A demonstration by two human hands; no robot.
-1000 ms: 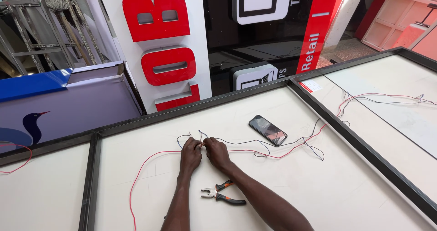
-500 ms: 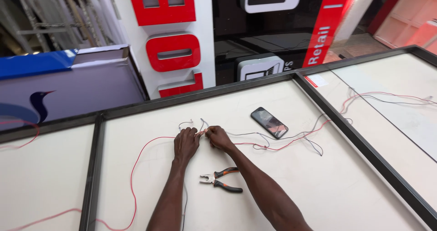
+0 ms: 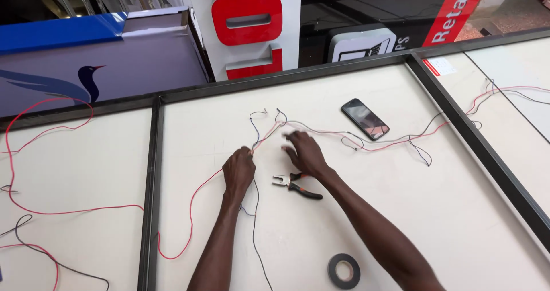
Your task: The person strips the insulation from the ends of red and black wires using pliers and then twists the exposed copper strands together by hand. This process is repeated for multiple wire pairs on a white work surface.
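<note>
Two hands work beside the pliers [image 3: 297,186] on the tabletop [image 3: 401,222]. Left hand [image 3: 239,172], just left of the pliers, has its grip pinched on the red and black wires [image 3: 260,136]. Right hand [image 3: 303,152], just above the pliers, spreads wide, holding nothing.

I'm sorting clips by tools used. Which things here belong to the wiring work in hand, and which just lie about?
In use:
- left hand pinching the red and black wires
- right hand open above the wires
- pliers beside the right hand

Lying about:
- phone
- roll of black tape
</note>
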